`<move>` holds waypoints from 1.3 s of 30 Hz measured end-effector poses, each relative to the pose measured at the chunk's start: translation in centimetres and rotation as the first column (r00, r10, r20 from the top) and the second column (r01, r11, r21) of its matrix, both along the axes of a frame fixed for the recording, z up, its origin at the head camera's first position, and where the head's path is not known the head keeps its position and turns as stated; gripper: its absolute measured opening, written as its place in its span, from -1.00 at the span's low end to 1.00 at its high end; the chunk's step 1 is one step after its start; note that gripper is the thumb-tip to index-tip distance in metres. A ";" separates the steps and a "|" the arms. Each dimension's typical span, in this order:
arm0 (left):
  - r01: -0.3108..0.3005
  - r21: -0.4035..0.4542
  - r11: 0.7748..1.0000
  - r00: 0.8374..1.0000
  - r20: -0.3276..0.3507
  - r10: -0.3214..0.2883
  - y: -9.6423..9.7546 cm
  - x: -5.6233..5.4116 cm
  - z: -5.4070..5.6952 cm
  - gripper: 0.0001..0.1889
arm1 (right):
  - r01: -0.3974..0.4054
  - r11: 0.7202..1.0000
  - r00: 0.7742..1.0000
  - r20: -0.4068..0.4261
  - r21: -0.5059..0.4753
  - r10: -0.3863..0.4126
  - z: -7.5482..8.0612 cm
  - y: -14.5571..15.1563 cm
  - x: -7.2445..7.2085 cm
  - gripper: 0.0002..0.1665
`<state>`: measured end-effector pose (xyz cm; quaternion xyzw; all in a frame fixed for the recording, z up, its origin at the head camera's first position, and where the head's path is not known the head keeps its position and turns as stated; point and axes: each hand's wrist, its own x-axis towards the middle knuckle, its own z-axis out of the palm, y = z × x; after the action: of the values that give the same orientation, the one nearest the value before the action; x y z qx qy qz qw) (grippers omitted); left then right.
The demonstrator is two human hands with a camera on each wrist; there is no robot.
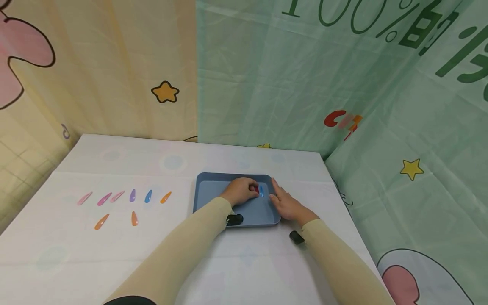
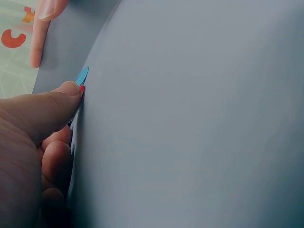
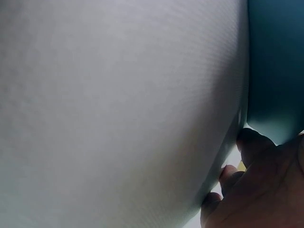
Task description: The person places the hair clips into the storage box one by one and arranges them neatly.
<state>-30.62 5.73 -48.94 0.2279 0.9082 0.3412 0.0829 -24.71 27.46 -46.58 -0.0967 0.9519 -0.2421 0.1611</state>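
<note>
A blue-grey tray (image 1: 225, 180) lies on the table under both hands. Inside it, toward the right side, my left hand (image 1: 241, 190) pinches a red snap hair clip (image 1: 257, 189) between thumb and fingers. Just right of it lies a blue hair clip (image 1: 261, 191). From the left wrist, the thumb (image 2: 52, 107) covers most of the red hair clip (image 2: 82, 89), with the tip of the blue hair clip (image 2: 83, 75) showing beyond. My right hand (image 1: 287, 203) rests along the tray's right rim, its fingers fairly straight. In the right wrist view that hand (image 3: 266, 175) is dark beside the tray wall (image 3: 275, 71).
Left of the tray, several drop-shaped hair clips lie spread on the white tablecloth (image 1: 164, 258): pink (image 1: 84, 198), magenta (image 1: 104, 199), purple (image 1: 132, 195), blue (image 1: 148, 196) and orange ones (image 1: 165, 197). Printed curtains (image 1: 248, 76) hang behind the table and at its right side.
</note>
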 end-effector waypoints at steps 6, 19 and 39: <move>0.001 0.023 1.000 1.000 0.012 -0.002 -0.1 0.0 0.0 -0.58 | 0.008 1.000 1.000 0.010 -0.021 -0.007 -0.2 0.0 0.0 -0.16; 0.001 0.045 0.999 0.999 0.041 -0.003 -0.3 0.1 0.2 -0.57 | 0.028 0.995 1.000 0.009 -0.095 -0.027 -0.5 0.1 0.1 -0.13; 0.073 0.007 0.997 0.979 0.190 -0.073 -2.0 -0.4 2.8 -0.45 | 0.012 0.995 0.999 0.034 -0.104 -0.008 -0.4 0.3 0.4 -0.13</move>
<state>-30.99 3.74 -46.15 0.2277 0.8870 0.3583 0.1816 -24.33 27.77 -46.96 -0.0961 0.9356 -0.2938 0.1708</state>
